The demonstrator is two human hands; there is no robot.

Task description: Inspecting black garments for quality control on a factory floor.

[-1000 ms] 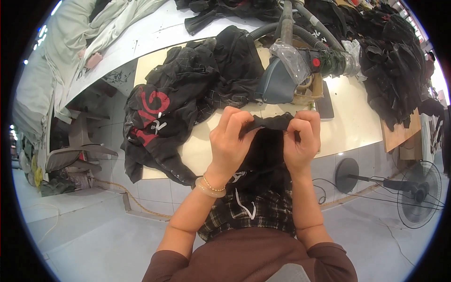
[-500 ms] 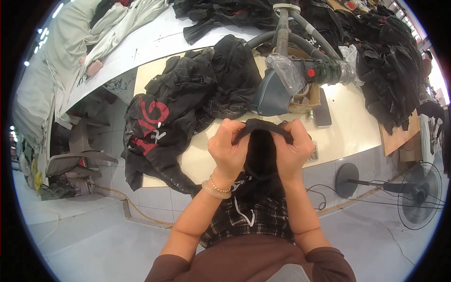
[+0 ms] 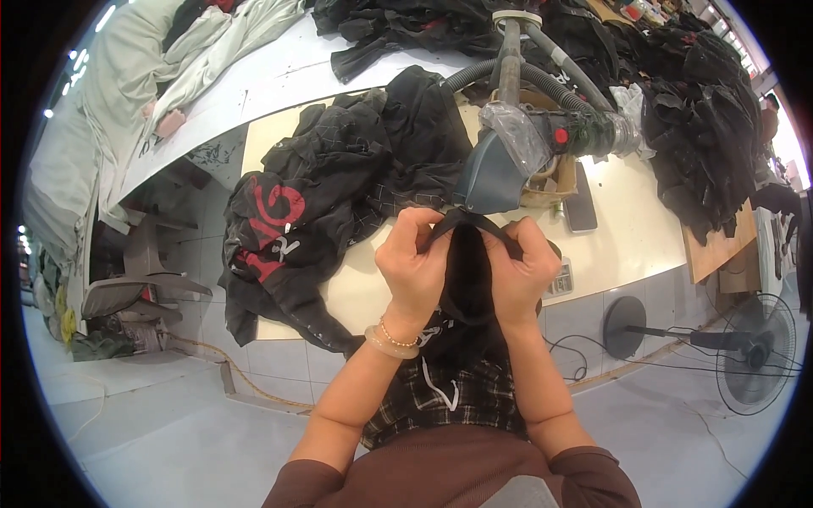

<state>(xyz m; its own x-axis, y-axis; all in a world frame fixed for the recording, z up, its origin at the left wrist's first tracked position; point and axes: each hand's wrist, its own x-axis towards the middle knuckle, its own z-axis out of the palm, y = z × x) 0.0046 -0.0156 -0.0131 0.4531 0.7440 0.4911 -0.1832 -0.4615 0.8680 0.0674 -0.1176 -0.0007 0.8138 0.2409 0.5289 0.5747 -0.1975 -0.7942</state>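
Two hands (image 3: 412, 261) pinch black cloth (image 3: 468, 275) at a cream tabletop (image 3: 631, 241), pale floor (image 3: 648, 440) below, a fan (image 3: 756, 354) rightward.

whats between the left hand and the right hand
In the head view, black cloth spans the gap: the left hand and the right hand each pinch its upper edge, and a dark fold hangs between them.

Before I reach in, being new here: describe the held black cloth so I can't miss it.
Find the cream tabletop, then the blue-grey machine head over it. Just below that head in the picture, the left hand and right hand pinch the black cloth. Unlike the red-printed black pile to its left, it is hand-held.
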